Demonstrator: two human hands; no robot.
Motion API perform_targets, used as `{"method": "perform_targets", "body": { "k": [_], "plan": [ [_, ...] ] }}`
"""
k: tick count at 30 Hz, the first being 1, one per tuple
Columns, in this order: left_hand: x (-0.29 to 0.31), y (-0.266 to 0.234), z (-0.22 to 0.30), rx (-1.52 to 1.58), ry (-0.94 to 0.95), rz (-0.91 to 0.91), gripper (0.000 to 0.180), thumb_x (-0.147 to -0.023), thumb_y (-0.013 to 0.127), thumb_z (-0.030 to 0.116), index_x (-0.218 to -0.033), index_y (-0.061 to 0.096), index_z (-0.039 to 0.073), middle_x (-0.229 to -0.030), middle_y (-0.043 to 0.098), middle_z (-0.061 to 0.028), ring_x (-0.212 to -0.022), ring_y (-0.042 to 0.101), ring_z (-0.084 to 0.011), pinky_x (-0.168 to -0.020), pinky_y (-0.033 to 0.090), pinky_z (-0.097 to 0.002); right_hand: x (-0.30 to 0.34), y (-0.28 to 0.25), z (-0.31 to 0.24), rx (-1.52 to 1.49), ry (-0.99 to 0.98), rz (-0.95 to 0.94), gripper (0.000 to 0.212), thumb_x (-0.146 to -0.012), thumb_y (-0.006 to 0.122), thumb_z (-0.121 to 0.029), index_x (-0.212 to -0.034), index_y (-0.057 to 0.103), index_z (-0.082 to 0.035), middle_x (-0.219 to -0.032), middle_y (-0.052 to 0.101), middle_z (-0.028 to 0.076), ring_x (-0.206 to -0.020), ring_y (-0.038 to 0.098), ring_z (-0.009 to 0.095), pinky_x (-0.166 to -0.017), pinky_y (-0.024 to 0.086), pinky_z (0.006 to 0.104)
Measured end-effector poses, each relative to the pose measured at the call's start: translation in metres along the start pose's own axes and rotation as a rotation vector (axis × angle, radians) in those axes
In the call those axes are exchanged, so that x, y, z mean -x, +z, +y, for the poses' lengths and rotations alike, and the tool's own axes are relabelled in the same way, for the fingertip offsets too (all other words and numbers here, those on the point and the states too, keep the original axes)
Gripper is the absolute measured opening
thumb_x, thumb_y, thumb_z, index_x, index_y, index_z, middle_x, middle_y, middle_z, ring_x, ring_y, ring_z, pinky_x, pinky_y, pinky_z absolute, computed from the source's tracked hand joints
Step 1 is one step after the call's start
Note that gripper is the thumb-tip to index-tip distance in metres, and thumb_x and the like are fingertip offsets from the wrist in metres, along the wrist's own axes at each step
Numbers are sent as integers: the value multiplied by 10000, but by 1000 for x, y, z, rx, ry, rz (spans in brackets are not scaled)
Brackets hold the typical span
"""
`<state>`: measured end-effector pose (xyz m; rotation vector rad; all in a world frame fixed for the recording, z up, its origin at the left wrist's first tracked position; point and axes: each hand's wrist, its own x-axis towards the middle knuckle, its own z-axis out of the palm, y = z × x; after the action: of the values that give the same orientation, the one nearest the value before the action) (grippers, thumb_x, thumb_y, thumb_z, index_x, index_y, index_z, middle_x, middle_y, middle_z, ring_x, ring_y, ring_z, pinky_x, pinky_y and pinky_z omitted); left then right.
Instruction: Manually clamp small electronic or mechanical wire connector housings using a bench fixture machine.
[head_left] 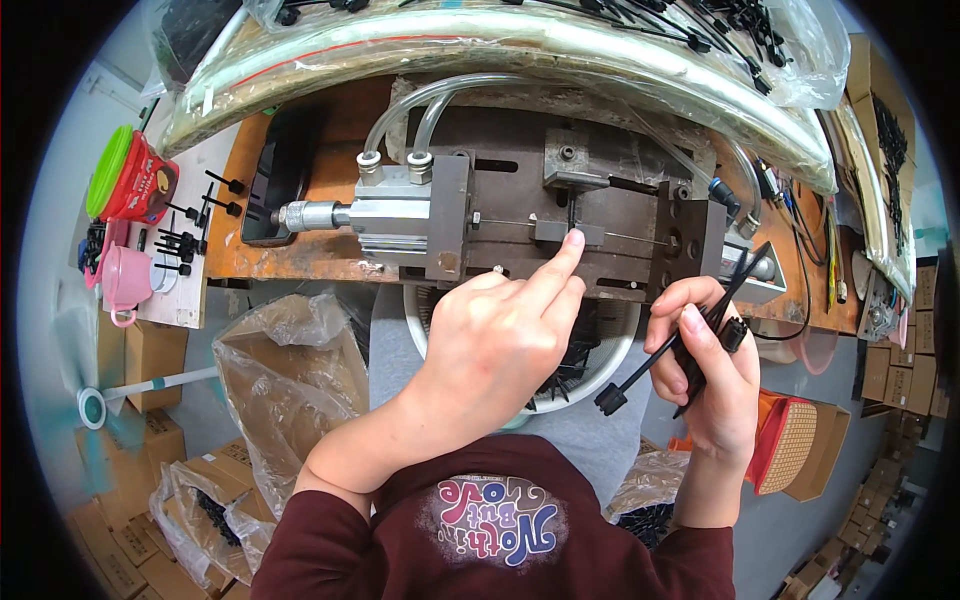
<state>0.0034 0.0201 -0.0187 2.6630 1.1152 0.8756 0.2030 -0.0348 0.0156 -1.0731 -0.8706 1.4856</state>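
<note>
My left hand point(505, 335) reaches forward with the index finger stretched out, its tip touching a small black part point(570, 215) seated in the middle slot of a grey metal press fixture point(500, 215). The other fingers are curled with nothing in them. My right hand point(705, 370) is closed around a few long black plastic parts point(690, 335) with knobbed ends, held at the fixture's right end. A pneumatic cylinder point(385, 213) with clear hoses sits at the fixture's left side.
A white bowl of black parts point(600, 370) lies under the fixture on my lap. Clear plastic bags point(285, 370) and cardboard boxes point(150, 365) stand at left. A red tin point(135, 180), a pink cup point(125, 280) and loose black parts sit on the bench's left end.
</note>
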Motion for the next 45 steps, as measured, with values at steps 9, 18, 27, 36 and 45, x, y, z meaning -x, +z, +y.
{"method": "perform_targets", "body": {
  "k": [9, 18, 27, 36, 45],
  "plan": [
    [10, -22, 9, 591, 148, -3, 369, -693, 818, 113, -1049, 737, 58, -1041, 721, -96, -858, 714, -220, -755, 593, -318, -2, 9, 8, -5, -41, 44, 196, -1030, 498, -165, -1098, 540, 14, -854, 606, 83, -543, 406, 42, -462, 305, 192],
    [15, -18, 4, 321, 51, 144, 288, -668, 809, 48, -944, 729, 26, -1105, 686, -116, -849, 677, -244, -694, 560, -326, -5, 13, 11, 235, -259, 173, 341, -1046, 453, -162, -1306, 453, 60, -854, 648, 136, -542, 493, 66, -471, 394, 192],
    [1, 0, 1, -4, 16, 23, 227, -738, 763, 100, -942, 699, 27, -1214, 677, -107, -715, 646, -204, -691, 521, -312, 6, 15, 14, 211, -213, 162, 403, -1074, 362, -260, -1022, 592, 66, -1046, 692, 257, -811, 717, 251, -711, 551, 302],
    [3, -1, 0, 159, 76, 106, 292, -734, 788, 136, -998, 711, 38, -1131, 704, -95, -777, 691, -199, -657, 543, -300, 10, 17, 22, 202, -299, 126, 579, -1083, 250, -335, -1246, 547, 134, -1267, 599, 292, -1154, 625, 366, -1045, 452, 431],
    [13, -14, 12, 459, 177, 152, 337, -673, 785, 47, -1005, 726, 31, -953, 702, -81, -803, 701, -223, -664, 569, -319, 3, 36, 31, 61, -23, -105, 580, -1084, 255, -363, -1312, 536, 90, -1342, 569, 219, -1199, 585, 288, -1036, 449, 397]
  ]
}}
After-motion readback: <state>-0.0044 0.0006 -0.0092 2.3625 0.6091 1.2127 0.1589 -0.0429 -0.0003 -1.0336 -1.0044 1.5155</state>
